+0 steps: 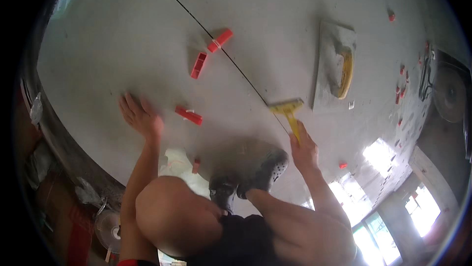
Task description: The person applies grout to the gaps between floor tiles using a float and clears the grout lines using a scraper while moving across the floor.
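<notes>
My right hand point(304, 149) grips the handle of a yellow scraper point(287, 110). Its blade rests on the dark joint line point(236, 65) between large grey floor tiles point(118, 45). My left hand point(140, 116) lies flat on the tile, fingers spread, holding nothing. A red leveling wedge point(189, 115) lies just right of my left hand. Two more red wedges point(220, 40) point(198, 64) sit by the joint farther up. My knee and a foot in a grey perforated clog point(263, 170) are between my arms.
A grey trowel board with a yellow handle point(337, 67) lies right of the scraper. Several small red clips point(399, 91) are scattered at the right. An angle grinder point(447, 94) lies at the far right. A fan point(108, 226) and rubble sit at the lower left edge.
</notes>
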Demonstrator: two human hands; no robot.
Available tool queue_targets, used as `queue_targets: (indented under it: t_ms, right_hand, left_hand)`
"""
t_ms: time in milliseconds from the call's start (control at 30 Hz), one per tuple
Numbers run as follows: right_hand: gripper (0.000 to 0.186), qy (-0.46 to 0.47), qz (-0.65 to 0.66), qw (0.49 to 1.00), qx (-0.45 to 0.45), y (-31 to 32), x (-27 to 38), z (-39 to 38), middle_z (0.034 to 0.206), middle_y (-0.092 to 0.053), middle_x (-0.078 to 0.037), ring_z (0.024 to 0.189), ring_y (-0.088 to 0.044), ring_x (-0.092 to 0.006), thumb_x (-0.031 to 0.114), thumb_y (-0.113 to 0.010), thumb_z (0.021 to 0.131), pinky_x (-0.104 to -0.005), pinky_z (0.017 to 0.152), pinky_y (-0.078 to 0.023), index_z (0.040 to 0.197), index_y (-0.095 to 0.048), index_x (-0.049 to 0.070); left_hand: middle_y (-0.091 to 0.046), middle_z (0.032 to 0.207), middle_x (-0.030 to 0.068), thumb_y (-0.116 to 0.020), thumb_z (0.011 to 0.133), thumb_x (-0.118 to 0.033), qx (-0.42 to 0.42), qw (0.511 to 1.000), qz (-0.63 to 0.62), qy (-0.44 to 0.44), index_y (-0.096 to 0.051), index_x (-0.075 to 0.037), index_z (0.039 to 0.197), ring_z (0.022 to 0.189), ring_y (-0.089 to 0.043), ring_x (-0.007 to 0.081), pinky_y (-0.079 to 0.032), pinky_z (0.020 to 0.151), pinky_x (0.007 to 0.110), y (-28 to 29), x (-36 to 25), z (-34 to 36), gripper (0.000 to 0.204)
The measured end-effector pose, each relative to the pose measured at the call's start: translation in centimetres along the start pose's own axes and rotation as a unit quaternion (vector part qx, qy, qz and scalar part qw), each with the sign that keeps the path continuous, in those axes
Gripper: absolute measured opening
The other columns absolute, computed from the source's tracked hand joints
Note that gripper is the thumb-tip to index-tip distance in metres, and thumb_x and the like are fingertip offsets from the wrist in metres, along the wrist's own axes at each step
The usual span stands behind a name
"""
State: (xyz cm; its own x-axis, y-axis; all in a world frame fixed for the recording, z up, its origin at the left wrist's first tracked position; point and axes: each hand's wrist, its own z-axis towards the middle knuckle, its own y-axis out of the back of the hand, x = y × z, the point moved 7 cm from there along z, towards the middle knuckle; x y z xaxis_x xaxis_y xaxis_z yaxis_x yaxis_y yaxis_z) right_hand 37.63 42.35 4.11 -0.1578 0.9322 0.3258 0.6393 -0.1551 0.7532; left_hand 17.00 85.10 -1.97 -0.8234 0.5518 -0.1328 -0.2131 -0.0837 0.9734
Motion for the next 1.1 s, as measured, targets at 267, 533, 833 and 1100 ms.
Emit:
queue_targets:
  t_ms: [267,533,833,1100]
  right_hand:
    - [0.046,0.129,-0.040,0.991,0.017,1.1,-5.1,-9.0,0.101,-0.052,-0.009,0.079,-0.065,-0.0259,0.010,-0.069,0.087,-0.0394,0.063,-0.056,0.133,-0.060,0.014]
    - [0.040,0.181,-0.053,0.981,0.040,-0.1,-7.1,-6.5,0.100,-0.053,-0.006,0.064,-0.064,-0.0201,0.014,-0.076,0.083,-0.0330,0.052,-0.053,0.122,-0.068,0.018]
    - [0.039,0.203,-0.041,0.978,0.028,0.4,-4.2,-3.9,0.083,-0.059,-0.006,0.059,-0.062,-0.0229,0.020,-0.075,0.085,-0.0353,0.051,-0.053,0.123,-0.067,0.018]
    - [0.044,0.199,-0.093,0.975,0.046,-0.6,-4.9,-4.1,0.078,-0.058,-0.005,0.061,-0.062,-0.0220,0.024,-0.072,0.087,-0.0383,0.053,-0.053,0.130,-0.062,0.020]
  left_hand:
    - [-0.032,0.155,0.0181,-0.041,0.099,-0.038,0.019,1.000,0.018,0.013,-0.033,-0.008,0.150,0.143,-0.029,0.0368,-0.023,0.116,0.050,-0.3,0.6,-0.2,0.059]
    - [-0.030,0.156,0.0166,-0.040,0.100,-0.039,0.021,0.999,0.021,0.018,-0.032,-0.011,0.151,0.144,-0.028,0.0346,-0.021,0.117,0.049,-0.9,0.9,-0.3,0.059]
    - [-0.033,0.153,0.0191,-0.039,0.101,-0.040,0.000,1.000,0.026,-0.011,-0.035,-0.007,0.149,0.140,-0.034,0.0365,-0.028,0.114,0.049,-0.7,0.7,-0.4,0.058]
    - [-0.037,0.151,0.0219,-0.039,0.102,-0.039,-0.007,1.000,0.016,-0.024,-0.039,-0.005,0.146,0.139,-0.035,0.0397,-0.029,0.112,0.051,-0.4,-0.1,-0.3,0.056]
